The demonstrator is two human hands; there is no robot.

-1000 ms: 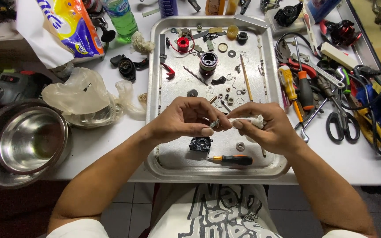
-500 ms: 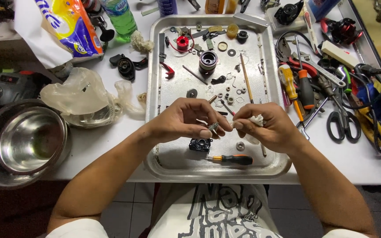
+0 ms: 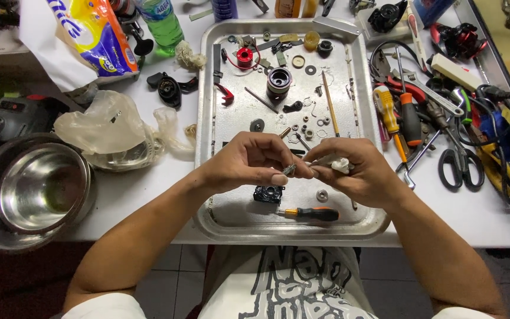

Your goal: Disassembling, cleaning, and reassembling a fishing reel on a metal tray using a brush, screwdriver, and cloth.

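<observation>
Seen from above, two bare hands meet at the centre of the frame over a dented metal tray (image 3: 208, 88). The left hand (image 3: 249, 162) pinches a small metal part (image 3: 289, 169) between thumb and forefinger; the part is too small to identify. The right hand (image 3: 355, 171) is curled shut around a crumpled white wad (image 3: 340, 165), maybe tissue, mostly hidden by its fingers. A thin pin seems to bridge the two hands, though it is hard to make out.

Just below the hands on the tray lie a small black boxy part (image 3: 268, 193) and a screwdriver (image 3: 311, 214) with an orange-and-black grip. Washers, springs and a dark spool (image 3: 279, 81) lie scattered across the tray's upper half. A shiny steel bowl (image 3: 30, 189) sits at lower left, cut off by the edge. Scissors (image 3: 458, 162) and tangled tools crowd the right.
</observation>
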